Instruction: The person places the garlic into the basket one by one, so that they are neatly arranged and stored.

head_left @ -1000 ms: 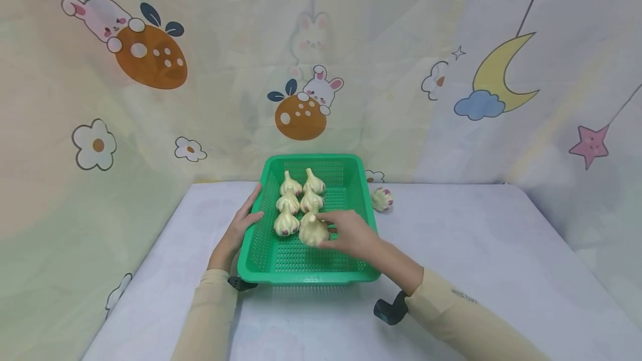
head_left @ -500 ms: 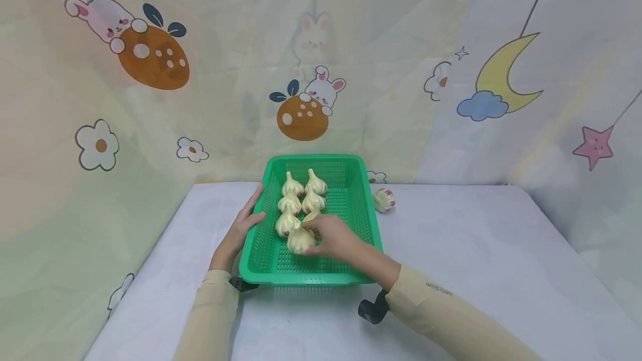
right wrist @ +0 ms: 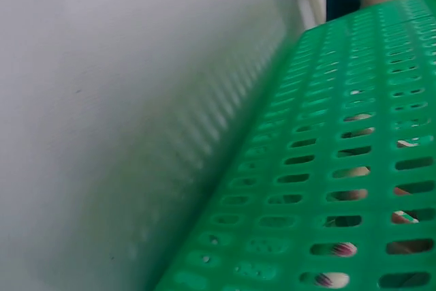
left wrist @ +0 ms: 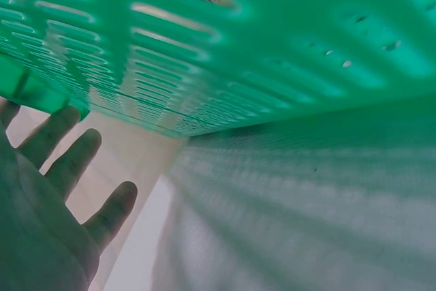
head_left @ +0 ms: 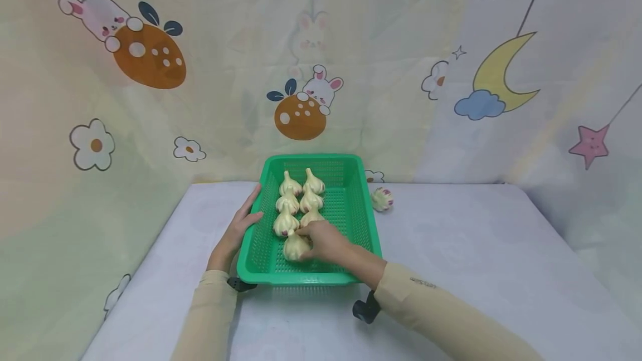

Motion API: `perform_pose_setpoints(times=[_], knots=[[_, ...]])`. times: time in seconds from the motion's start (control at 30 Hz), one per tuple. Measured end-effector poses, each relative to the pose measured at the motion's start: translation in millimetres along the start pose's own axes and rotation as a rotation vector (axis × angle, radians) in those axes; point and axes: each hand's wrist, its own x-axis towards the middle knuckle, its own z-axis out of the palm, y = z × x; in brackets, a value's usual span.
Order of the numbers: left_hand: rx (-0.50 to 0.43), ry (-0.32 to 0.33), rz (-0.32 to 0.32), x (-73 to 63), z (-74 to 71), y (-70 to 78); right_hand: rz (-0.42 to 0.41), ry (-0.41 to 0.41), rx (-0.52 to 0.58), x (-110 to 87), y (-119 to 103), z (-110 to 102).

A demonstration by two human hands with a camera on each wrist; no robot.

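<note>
A green perforated plastic basket [head_left: 371, 222] holds pale garlic bulbs with purple-tinged bases, lined up in two columns of three. My right hand [head_left: 328, 244] is inside the basket and pinches another garlic bulb [head_left: 295, 247], stem up, at the near end of the left column. My left hand [head_left: 236, 238] rests on the basket's left rim, thumb over the edge. In the left wrist view its fingers [left wrist: 71, 158] are straight and spread beside the basket wall [left wrist: 170, 52]. Only the outer basket wall [right wrist: 306, 161] shows in the right wrist view, with that hand hidden behind it.
One more garlic bulb [head_left: 383, 199] lies on the white tabletop [head_left: 451, 249], outside the basket's far right side. A fabric backdrop with cartoon prints [head_left: 301, 118] rises behind the table.
My right hand has carried its garlic bulb left and nearer me, from the near end of the right column to that of the left. My left hand stays at the rim.
</note>
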Motion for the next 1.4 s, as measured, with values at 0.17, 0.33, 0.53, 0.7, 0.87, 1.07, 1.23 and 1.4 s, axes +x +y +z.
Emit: perform_pose_setpoints(times=[0.17, 0.33, 0.53, 0.7, 0.87, 1.07, 1.23, 1.4], knots=[[0.004, 0.001, 0.004, -0.4, -1.5, 0.1, 0.004, -0.005, -0.014, 1.4, -0.7, 2.3], [-0.005, -0.002, 0.010, -0.8, -1.1, 2.7, 0.007, 0.012, -0.009, 2.3, 0.3, 4.3], [-0.011, -0.002, 0.003, -1.0, 1.0, 5.7, 0.019, 0.015, 0.008, 3.4, 3.8, 6.3], [0.006, -0.007, 0.004, -0.6, 1.6, 5.8, 0.038, 0.004, 0.010, 3.0, 5.9, 6.7], [0.003, -0.004, 0.003, -0.3, 1.2, 4.7, 0.083, -0.001, 0.060, 1.7, 5.5, 6.8], [0.002, -0.003, -0.006, -0.2, 1.3, 1.3, 0.100, -0.009, 0.104, 1.6, 5.3, 6.7], [-0.003, -0.002, -0.008, -0.6, 1.0, -0.4, 0.100, -0.015, 0.143, 2.1, 5.5, 7.3], [-0.015, -0.003, -0.014, -0.4, 0.6, -0.5, 0.102, -0.017, 0.173, 2.8, 5.5, 8.4]])
